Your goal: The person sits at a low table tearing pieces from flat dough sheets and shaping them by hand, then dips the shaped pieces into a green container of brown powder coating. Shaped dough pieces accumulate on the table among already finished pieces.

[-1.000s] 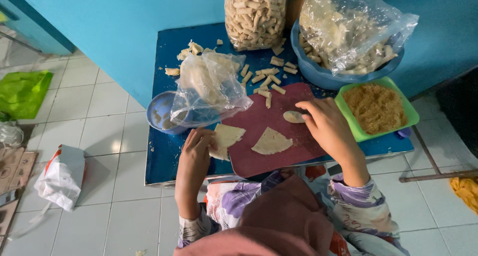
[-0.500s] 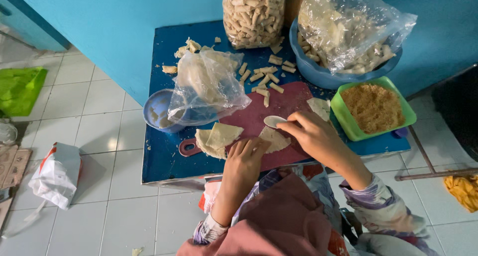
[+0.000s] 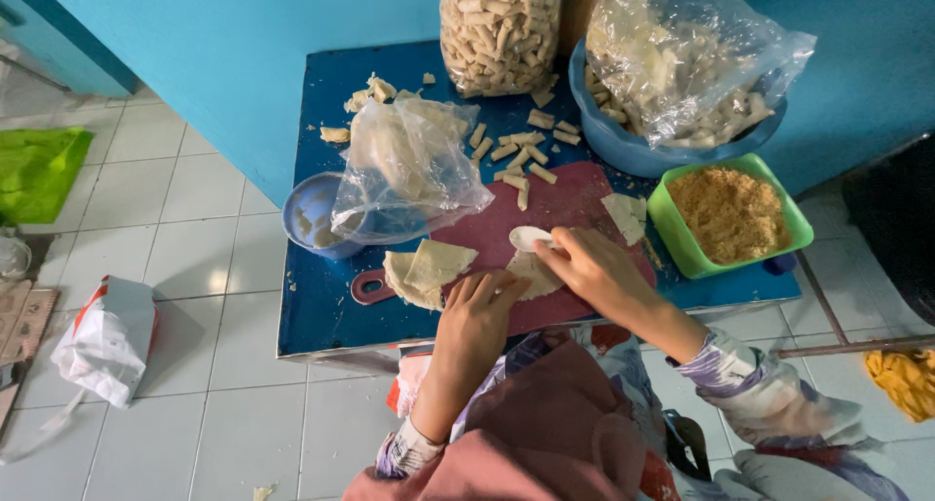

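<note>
A dark red cutting board (image 3: 575, 204) lies on a small blue table (image 3: 321, 296). On it rests a pale triangular wrapper sheet (image 3: 531, 275). My left hand (image 3: 477, 311) presses its fingertips on the sheet's near left edge. My right hand (image 3: 584, 262) holds a white spoon (image 3: 529, 238) over the sheet's far edge. A small stack of folded wrappers (image 3: 424, 267) lies left of my left hand, and one more wrapper (image 3: 625, 214) lies at the board's right. A green tray of orange-brown filling (image 3: 730, 214) stands just right of the board.
Several rolled sticks (image 3: 516, 150) lie scattered at the board's far side. A clear bag (image 3: 409, 165) sits over a small blue bowl (image 3: 307, 214). A tall bag of rolls (image 3: 502, 29) and a blue basin with a bag (image 3: 682, 82) stand at the back. A white bag (image 3: 102, 340) lies on the tiled floor.
My left hand moved right from the folded wrappers onto the sheet. My right hand drew back from the green tray and brought the spoon over the sheet.
</note>
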